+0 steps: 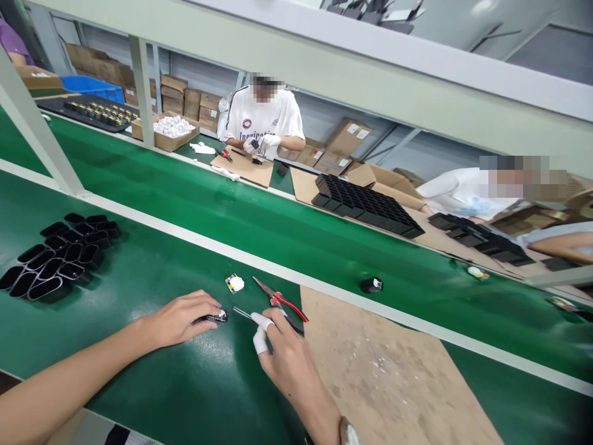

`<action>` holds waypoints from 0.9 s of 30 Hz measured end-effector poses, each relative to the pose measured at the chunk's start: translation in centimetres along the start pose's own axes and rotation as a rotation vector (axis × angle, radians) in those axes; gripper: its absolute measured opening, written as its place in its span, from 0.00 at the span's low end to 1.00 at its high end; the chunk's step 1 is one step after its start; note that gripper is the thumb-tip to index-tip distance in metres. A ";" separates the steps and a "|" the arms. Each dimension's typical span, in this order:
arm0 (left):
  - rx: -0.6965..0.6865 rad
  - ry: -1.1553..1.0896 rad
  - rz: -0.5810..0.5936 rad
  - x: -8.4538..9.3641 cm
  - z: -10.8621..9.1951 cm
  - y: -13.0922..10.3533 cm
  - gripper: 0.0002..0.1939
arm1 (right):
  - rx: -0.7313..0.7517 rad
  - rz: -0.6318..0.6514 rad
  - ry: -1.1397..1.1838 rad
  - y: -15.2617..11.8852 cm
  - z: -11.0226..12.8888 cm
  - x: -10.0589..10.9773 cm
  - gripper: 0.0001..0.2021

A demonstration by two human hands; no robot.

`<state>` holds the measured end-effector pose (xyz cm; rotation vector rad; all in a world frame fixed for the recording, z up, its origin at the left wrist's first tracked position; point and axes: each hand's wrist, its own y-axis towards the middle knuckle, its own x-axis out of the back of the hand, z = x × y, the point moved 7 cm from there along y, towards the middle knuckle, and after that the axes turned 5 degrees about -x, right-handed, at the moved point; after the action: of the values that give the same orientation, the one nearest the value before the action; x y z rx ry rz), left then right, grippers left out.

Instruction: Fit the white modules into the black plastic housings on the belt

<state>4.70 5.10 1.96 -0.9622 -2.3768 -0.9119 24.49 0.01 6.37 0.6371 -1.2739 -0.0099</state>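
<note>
My left hand (188,318) is closed around a small black case (217,316) with white material showing at its open end, low over the green bench. In my right hand (285,346), white covers on the thumb and a finger pinch a pair of metal tweezers (243,313). The tweezer tips point left toward the case, a short gap away from it. Just beyond lies a small circuit board with a white blob (235,283). Long-nose pliers with red and black handles (280,301) rest beside my right hand.
Several black oval housings (49,269) stand at the left. A brown board (384,371) lies at the right. Past the white rail, a green conveyor (278,228) carries a black housing (371,284). Opposite, a co-worker (264,117) handles a black part. A slanted post (39,123) rises at left.
</note>
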 end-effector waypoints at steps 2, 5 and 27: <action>0.068 0.011 0.012 -0.2 0.5 -0.2 0.12 | -0.040 -0.005 -0.026 -1.1 -1.3 -0.7 0.14; 0.245 0.020 0.017 -0.5 1.7 -0.8 0.13 | -0.064 -0.002 -0.025 -2.1 -2.0 -1.2 0.15; 0.273 0.011 -0.013 -0.8 2.2 -1.0 0.17 | 0.079 -0.014 0.029 0.3 2.5 -0.9 0.14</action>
<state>4.20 5.78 -0.47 -0.8330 -2.4200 -0.5749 21.88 -0.57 6.07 0.7120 -1.2465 0.0385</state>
